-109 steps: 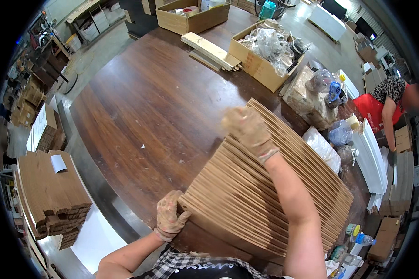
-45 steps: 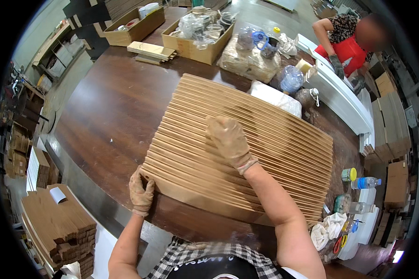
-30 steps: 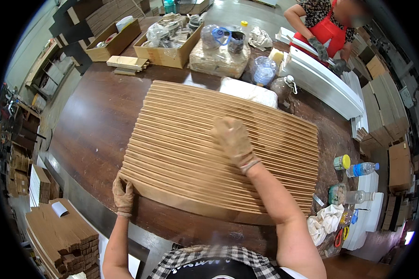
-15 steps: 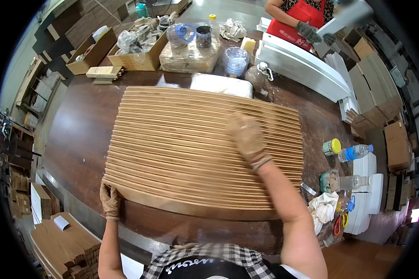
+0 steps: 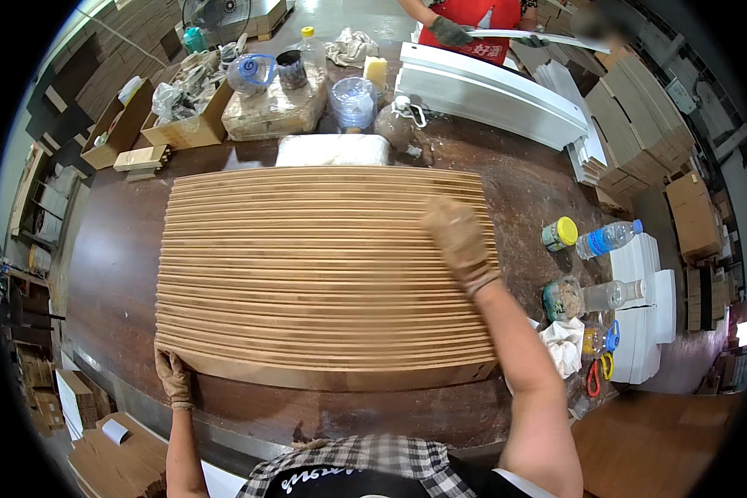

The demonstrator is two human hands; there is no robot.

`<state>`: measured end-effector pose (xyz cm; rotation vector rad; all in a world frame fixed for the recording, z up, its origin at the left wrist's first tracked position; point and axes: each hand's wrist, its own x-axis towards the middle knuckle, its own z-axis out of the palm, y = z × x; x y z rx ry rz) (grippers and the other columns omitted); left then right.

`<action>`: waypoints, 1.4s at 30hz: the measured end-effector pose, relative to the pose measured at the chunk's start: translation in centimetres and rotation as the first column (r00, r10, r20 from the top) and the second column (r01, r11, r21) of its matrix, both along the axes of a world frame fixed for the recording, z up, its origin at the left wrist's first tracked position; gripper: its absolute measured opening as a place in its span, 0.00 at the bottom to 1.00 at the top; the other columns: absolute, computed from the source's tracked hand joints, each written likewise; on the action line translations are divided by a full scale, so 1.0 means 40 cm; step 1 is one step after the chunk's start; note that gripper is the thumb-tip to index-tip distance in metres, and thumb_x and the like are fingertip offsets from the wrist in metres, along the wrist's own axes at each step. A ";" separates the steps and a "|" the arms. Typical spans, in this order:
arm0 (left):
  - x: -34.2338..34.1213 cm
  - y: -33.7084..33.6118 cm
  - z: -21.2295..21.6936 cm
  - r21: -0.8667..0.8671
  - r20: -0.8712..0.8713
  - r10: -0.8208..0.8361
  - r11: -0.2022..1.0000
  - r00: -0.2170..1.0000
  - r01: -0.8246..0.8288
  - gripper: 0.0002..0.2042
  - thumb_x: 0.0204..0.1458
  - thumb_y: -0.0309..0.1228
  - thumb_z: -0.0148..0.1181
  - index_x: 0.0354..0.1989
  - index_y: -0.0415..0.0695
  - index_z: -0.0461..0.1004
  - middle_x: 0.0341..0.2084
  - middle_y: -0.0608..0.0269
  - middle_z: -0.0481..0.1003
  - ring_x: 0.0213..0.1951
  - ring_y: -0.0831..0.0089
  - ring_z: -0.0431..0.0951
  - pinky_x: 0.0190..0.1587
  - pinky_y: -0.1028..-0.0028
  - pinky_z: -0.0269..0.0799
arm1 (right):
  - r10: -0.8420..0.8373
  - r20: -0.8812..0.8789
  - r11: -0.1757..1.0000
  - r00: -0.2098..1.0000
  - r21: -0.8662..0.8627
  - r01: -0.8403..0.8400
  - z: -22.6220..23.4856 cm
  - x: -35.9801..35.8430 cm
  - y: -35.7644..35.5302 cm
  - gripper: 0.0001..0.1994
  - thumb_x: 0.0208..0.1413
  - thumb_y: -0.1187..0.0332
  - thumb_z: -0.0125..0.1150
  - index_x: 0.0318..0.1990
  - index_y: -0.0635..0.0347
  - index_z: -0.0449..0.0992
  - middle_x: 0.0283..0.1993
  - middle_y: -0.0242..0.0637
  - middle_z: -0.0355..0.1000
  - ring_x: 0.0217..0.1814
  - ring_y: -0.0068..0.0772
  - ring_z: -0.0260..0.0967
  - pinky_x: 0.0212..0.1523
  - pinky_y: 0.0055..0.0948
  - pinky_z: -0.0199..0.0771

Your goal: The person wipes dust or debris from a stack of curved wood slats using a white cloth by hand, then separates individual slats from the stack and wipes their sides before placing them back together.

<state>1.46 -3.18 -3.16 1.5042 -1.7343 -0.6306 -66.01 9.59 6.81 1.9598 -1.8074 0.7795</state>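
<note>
While the fanned stack of cardboard sheets (image 5: 324,274) fills the middle of the frame on the dark brown table (image 5: 116,266), both gloved hands are on it. The left hand (image 5: 174,375), at the lower left of the frame, grips the stack's near left corner, fingers curled over the edge. The right hand (image 5: 459,241), right of centre, lies flat and open on top of the sheets near their right end, pressing down rather than grasping anything.

The sheets overlap like shingles, each long edge showing as a stripe running left to right, with the nearest sheet's face turned toward the lower edge of the frame. Judging by the even stripes and the hand positions, the step in hand looks like spreading or squaring the fan (the right end seems slightly less even than the left). A next move would call for steady downward pressure from the right hand so the sheets do not slide, and a firm hold at the left corner to keep the ends in line.

Along the upper edge of the frame sit an open cardboard box (image 5: 187,124), plastic bottles and jars, and long white panels (image 5: 490,91) that another person's gloved hand (image 5: 452,31) is handling. At the right, a yellow-capped jar (image 5: 559,234) and a water bottle (image 5: 608,239) stand near the stack's right end.
</note>
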 end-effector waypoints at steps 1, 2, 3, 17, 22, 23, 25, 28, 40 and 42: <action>0.019 -0.005 -0.010 0.033 -0.020 -0.011 0.999 1.000 0.012 0.36 0.62 0.54 0.54 0.67 0.33 0.61 0.60 0.48 0.70 0.61 0.59 0.70 0.63 0.66 0.62 | -0.140 -0.010 0.989 0.990 0.040 0.141 0.015 -0.067 0.043 0.18 0.62 0.71 0.53 0.60 0.55 0.71 0.54 0.44 0.71 0.53 0.46 0.69 0.53 0.41 0.70; 0.021 -0.015 -0.027 0.068 -0.049 -0.028 0.997 0.998 0.032 0.37 0.62 0.54 0.54 0.67 0.33 0.61 0.61 0.47 0.69 0.61 0.59 0.69 0.64 0.65 0.62 | -0.243 0.004 0.970 0.970 0.032 0.243 0.024 -0.139 0.080 0.18 0.63 0.70 0.53 0.60 0.55 0.71 0.55 0.44 0.71 0.54 0.46 0.69 0.54 0.42 0.70; 0.016 -0.020 -0.031 0.051 -0.028 -0.031 0.998 0.999 0.032 0.36 0.62 0.54 0.54 0.67 0.33 0.61 0.61 0.47 0.69 0.62 0.59 0.69 0.64 0.65 0.61 | -0.338 0.023 0.941 0.941 0.020 0.337 0.044 -0.170 0.094 0.18 0.64 0.69 0.53 0.60 0.55 0.71 0.56 0.45 0.71 0.54 0.46 0.69 0.54 0.43 0.71; 0.011 -0.042 -0.030 0.026 0.117 -0.008 1.000 0.993 0.005 0.31 0.66 0.49 0.49 0.68 0.35 0.60 0.61 0.47 0.70 0.61 0.56 0.70 0.64 0.63 0.62 | -0.376 0.126 0.926 0.918 0.032 0.375 0.030 -0.232 0.211 0.15 0.67 0.59 0.54 0.57 0.48 0.75 0.56 0.42 0.72 0.59 0.46 0.68 0.62 0.42 0.67; -0.017 -0.023 -0.007 -0.065 0.061 -0.025 0.997 0.998 0.029 0.35 0.66 0.51 0.49 0.72 0.36 0.55 0.67 0.44 0.64 0.68 0.54 0.64 0.68 0.64 0.58 | 0.153 0.237 0.988 0.959 -0.064 -0.142 0.048 0.069 0.169 0.12 0.66 0.62 0.56 0.53 0.48 0.76 0.53 0.41 0.75 0.55 0.46 0.71 0.60 0.43 0.69; -0.017 -0.021 -0.006 -0.065 0.062 -0.015 0.998 0.998 0.019 0.36 0.65 0.53 0.50 0.72 0.37 0.55 0.65 0.46 0.65 0.66 0.57 0.65 0.67 0.65 0.59 | 0.110 0.207 0.994 0.972 -0.019 -0.109 0.045 0.071 0.181 0.11 0.66 0.62 0.56 0.53 0.48 0.76 0.52 0.40 0.75 0.55 0.45 0.71 0.59 0.43 0.70; -0.038 -0.019 0.012 -0.061 0.065 0.007 0.998 0.998 -0.003 0.39 0.62 0.56 0.53 0.72 0.38 0.55 0.62 0.48 0.68 0.62 0.61 0.68 0.64 0.66 0.61 | 0.027 0.140 0.997 0.990 0.069 -0.037 0.028 0.046 0.215 0.10 0.65 0.64 0.57 0.51 0.47 0.77 0.52 0.38 0.75 0.56 0.44 0.71 0.58 0.43 0.71; -0.039 -0.022 0.021 -0.057 0.092 -0.025 0.998 0.995 0.030 0.39 0.62 0.56 0.52 0.72 0.38 0.54 0.63 0.46 0.68 0.64 0.59 0.68 0.65 0.65 0.60 | -0.193 -0.014 0.970 0.981 0.148 0.193 0.036 -0.135 0.273 0.11 0.64 0.63 0.58 0.52 0.46 0.77 0.52 0.38 0.75 0.55 0.42 0.71 0.54 0.40 0.73; -0.033 -0.034 -0.009 -0.088 0.204 0.064 0.995 0.977 -0.046 0.40 0.63 0.57 0.49 0.72 0.37 0.54 0.66 0.40 0.65 0.67 0.49 0.65 0.67 0.62 0.59 | -0.072 0.125 0.959 0.990 0.280 0.034 0.001 -0.020 0.265 0.08 0.61 0.68 0.59 0.47 0.51 0.77 0.53 0.39 0.74 0.54 0.41 0.71 0.54 0.41 0.73; -0.026 -0.026 -0.006 -0.062 0.200 0.086 0.995 0.976 -0.075 0.39 0.63 0.57 0.49 0.72 0.37 0.55 0.65 0.41 0.65 0.66 0.48 0.65 0.67 0.62 0.59 | -0.177 -0.175 0.984 0.968 -0.015 0.177 0.037 -0.105 0.287 0.11 0.63 0.65 0.60 0.51 0.51 0.77 0.54 0.41 0.74 0.58 0.42 0.70 0.58 0.41 0.71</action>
